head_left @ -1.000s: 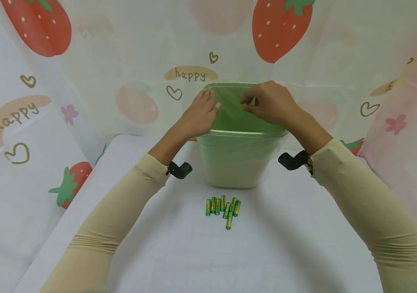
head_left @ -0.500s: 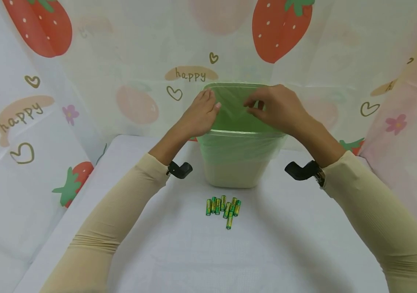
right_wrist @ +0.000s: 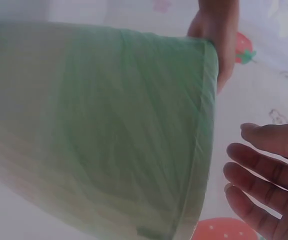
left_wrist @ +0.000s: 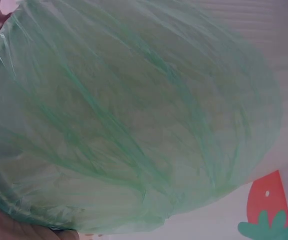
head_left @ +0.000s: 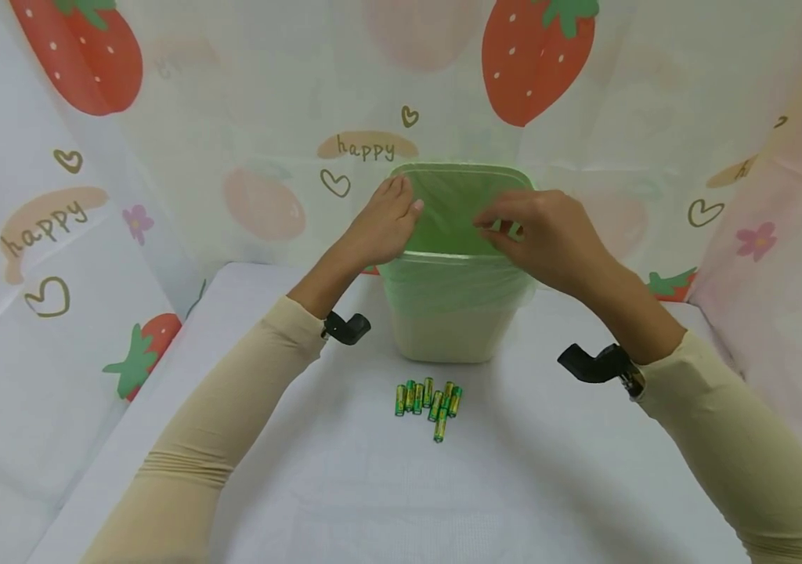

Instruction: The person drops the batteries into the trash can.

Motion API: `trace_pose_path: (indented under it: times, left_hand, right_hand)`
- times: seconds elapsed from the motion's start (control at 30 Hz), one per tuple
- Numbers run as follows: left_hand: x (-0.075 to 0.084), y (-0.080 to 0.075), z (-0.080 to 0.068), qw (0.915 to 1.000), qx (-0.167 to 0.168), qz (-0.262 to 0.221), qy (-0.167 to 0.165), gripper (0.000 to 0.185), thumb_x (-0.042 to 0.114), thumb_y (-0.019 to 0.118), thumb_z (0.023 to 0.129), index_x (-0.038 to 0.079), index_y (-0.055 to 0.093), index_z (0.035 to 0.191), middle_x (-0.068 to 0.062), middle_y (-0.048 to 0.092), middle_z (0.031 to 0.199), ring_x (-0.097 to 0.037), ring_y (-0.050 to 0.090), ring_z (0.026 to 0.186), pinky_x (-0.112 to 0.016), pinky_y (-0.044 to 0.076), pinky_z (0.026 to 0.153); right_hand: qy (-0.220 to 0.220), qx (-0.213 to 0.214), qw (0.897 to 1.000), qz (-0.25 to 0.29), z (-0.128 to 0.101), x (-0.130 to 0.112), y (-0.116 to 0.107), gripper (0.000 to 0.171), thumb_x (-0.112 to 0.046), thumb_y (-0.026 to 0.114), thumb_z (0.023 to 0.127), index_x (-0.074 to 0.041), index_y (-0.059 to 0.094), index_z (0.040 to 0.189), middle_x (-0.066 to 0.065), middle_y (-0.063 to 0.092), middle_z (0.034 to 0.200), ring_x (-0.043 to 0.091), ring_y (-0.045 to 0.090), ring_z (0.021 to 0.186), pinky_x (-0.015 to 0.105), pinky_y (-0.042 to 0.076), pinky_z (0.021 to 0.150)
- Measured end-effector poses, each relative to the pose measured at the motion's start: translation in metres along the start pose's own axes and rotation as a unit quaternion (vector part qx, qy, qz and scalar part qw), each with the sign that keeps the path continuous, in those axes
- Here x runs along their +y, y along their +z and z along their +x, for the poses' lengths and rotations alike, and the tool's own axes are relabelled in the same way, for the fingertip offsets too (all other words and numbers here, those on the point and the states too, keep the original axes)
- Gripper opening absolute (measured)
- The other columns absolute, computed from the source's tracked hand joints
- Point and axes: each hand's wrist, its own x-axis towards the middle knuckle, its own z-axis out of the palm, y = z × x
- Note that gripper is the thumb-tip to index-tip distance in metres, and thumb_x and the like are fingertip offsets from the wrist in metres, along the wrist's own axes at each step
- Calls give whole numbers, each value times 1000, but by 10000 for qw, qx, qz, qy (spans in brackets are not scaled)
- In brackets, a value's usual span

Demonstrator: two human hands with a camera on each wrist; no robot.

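Observation:
A pale waste bin [head_left: 443, 337] stands upright on the white table, lined with a thin green plastic bag [head_left: 457, 286] folded down over its rim. At the rim's left side, my left hand [head_left: 387, 223] holds the bin; some of its fingers [left_wrist: 28, 231] show at the lower left of the left wrist view. My right hand [head_left: 549, 239] hovers by the right side of the opening. In the right wrist view its bent fingers [right_wrist: 264, 187] and thumb hold nothing and stand apart from the bag.
Several small green and yellow batteries [head_left: 429, 403] lie grouped on the table [head_left: 373, 493] in front of the bin. A curtain [head_left: 260, 94] printed with strawberries hangs behind. Black wrist cameras [head_left: 348, 327] sit at both sleeves.
My right hand has moved down and to the right along the bin's right side, away from the rear rim. The left hand, bin and batteries stay in place.

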Motion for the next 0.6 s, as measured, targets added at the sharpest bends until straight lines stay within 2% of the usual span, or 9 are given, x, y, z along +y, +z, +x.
trace_pose_path:
  times: [0.23,0.6]
  left_hand:
    - [-2,1,-1,10000,-37,33,-23,61,30,17,114,-11,5,158,-24,1,168,-30,-5,156,-31,-6,125]
    - [-5,4,4,10000,51,-20,41,62,32,16,113,-10,5,158,-24,0,168,-30,-6,156,-32,-5,125]
  right_hand:
    - [-70,195,9997,123,-17,-2,2,15,-1,80,86,-8,80,99,1,76,94,16,69,78,37,56,66]
    - [-241,671,9972,219,-48,-16,3,22,5,82,81,-10,80,96,-4,75,94,8,66,77,28,52,66]
